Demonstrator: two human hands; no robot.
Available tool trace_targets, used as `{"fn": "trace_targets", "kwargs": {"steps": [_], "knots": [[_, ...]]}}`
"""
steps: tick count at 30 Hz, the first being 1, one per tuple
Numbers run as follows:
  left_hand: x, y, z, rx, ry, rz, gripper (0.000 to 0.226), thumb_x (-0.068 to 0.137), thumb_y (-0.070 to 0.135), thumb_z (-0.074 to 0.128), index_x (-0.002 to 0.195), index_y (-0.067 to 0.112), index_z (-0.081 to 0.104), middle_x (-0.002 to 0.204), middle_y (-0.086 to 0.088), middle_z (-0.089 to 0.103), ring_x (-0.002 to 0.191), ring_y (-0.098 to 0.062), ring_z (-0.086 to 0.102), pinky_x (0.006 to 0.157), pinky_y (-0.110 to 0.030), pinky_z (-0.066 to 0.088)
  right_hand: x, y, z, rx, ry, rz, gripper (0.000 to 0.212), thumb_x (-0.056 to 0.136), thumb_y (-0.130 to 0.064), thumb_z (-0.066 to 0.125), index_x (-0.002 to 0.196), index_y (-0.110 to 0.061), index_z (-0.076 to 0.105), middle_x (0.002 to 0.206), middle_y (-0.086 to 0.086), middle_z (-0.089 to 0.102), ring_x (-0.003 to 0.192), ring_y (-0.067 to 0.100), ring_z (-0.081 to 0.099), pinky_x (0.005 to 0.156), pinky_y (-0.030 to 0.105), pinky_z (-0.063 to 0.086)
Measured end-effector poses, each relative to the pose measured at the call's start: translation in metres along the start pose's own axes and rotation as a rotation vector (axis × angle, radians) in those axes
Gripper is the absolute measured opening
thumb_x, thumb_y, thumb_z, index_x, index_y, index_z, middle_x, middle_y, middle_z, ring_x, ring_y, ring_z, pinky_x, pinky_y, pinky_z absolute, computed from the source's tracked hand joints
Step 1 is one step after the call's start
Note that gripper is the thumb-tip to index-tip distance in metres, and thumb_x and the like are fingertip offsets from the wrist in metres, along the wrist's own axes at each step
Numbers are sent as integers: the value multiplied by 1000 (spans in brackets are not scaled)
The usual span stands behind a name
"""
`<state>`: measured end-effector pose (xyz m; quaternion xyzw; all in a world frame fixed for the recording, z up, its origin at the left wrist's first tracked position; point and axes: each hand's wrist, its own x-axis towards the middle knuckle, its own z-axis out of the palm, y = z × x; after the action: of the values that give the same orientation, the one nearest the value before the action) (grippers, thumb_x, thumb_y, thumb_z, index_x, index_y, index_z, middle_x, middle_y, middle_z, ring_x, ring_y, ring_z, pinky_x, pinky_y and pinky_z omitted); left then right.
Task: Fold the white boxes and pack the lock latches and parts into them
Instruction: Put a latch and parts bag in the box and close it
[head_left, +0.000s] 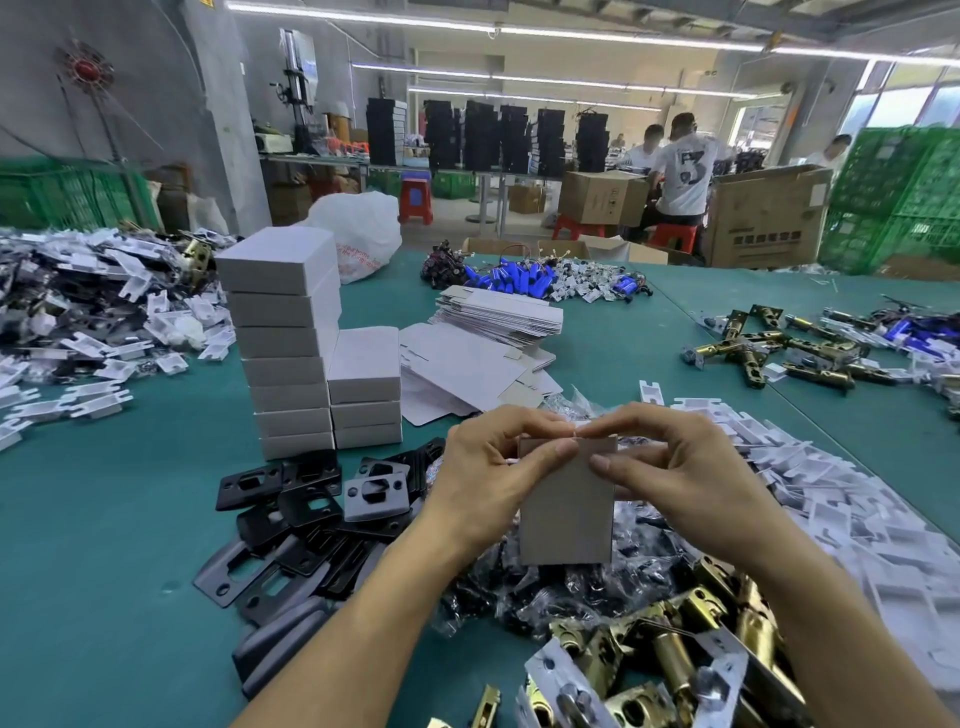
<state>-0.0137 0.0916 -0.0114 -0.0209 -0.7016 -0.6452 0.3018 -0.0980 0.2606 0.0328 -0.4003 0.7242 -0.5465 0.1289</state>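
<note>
I hold a small grey-white cardboard box (566, 509) upright over the green table (130, 519). My left hand (488, 467) grips its left side and pinches the top flap. My right hand (675, 467) grips the right side, thumb and fingers pinching the same top edge. Brass lock latches (670, 644) lie in a heap just below my wrists. Black strike plates (291, 519) lie to the left of the box. Bags of small dark parts (561, 587) sit under the box. Flat unfolded boxes (498, 317) are stacked beyond my hands.
Two stacks of folded white boxes (291, 343) stand at the left centre. White plastic inserts (810, 488) pile up on the right and far left (93, 322). More brass latches (779, 348) lie far right. Blue batteries (519, 280) sit at the back. People work at benches behind.
</note>
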Motion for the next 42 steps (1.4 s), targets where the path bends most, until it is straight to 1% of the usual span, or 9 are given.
{"fn": "trace_targets", "kwargs": {"steps": [3, 8, 13, 17, 25, 28, 35, 39, 42], "knots": [[0, 0, 2, 34, 45, 19, 16, 81, 31, 72, 94, 24, 77, 98, 2, 77, 92, -13, 72, 81, -30, 59, 1, 1, 1, 32, 31, -6, 24, 86, 1, 69, 98, -19, 75, 93, 1, 76, 88, 21, 74, 72, 36, 62], [-2, 3, 1, 19, -70, -236, 48, 83, 48, 74, 126, 51, 54, 111, -1, 70, 92, -19, 73, 73, -39, 63, 2, -3, -1, 200, 236, -47, 25, 86, -3, 69, 95, -26, 74, 98, 4, 74, 83, 21, 74, 62, 32, 61], [-2, 7, 4, -121, -176, -448, 47, 88, 42, 70, 121, 12, 54, 94, -11, 76, 71, -31, 74, 58, -33, 60, 4, -3, -9, 419, 457, 34, 21, 90, -7, 66, 92, -27, 73, 84, 3, 75, 75, 21, 72, 60, 38, 60], [-2, 10, 8, -179, -156, -447, 46, 91, 46, 60, 116, 10, 48, 68, -3, 70, 59, -25, 69, 51, -31, 58, 7, -1, 1, 394, 468, 99, 16, 97, -16, 59, 100, -28, 69, 78, -3, 72, 66, 16, 71, 58, 30, 59], [2, 14, 13, -232, 26, -487, 32, 99, 39, 59, 105, 25, 30, 90, -13, 54, 41, -15, 52, 37, -22, 42, 9, -1, 28, 458, 460, 140, 9, 100, -18, 56, 105, -24, 60, 97, 13, 67, 70, 29, 74, 57, 31, 59], [5, 14, 11, -265, 128, -507, 33, 98, 37, 59, 109, 23, 31, 76, -6, 55, 36, -10, 42, 34, -19, 32, 10, -4, 31, 482, 416, 160, 14, 99, -16, 56, 109, -26, 59, 104, 16, 65, 74, 30, 75, 59, 32, 60], [25, 10, -7, -350, 542, -572, 27, 100, 29, 55, 96, 20, 30, 57, -2, 44, 35, -9, 35, 34, -22, 27, 5, -8, 42, 344, 100, 269, 76, 93, -18, 65, 153, -36, 22, 113, 5, 62, 89, 29, 73, 72, 37, 63], [41, 14, -27, -529, 773, -549, 20, 98, 20, 52, 103, 17, 33, 77, -14, 46, 44, -14, 46, 35, -22, 39, 2, -14, 41, 298, 33, 287, 55, 93, -21, 65, 144, -27, 44, 110, 6, 63, 88, 27, 72, 73, 40, 62], [53, 21, -37, -645, 883, -508, 40, 99, 16, 54, 133, 5, 37, 89, -18, 47, 53, -21, 53, 38, -23, 48, 0, -17, 38, 248, -33, 292, 42, 93, -25, 65, 133, -27, 54, 110, 5, 66, 88, 22, 73, 73, 33, 62]]}}
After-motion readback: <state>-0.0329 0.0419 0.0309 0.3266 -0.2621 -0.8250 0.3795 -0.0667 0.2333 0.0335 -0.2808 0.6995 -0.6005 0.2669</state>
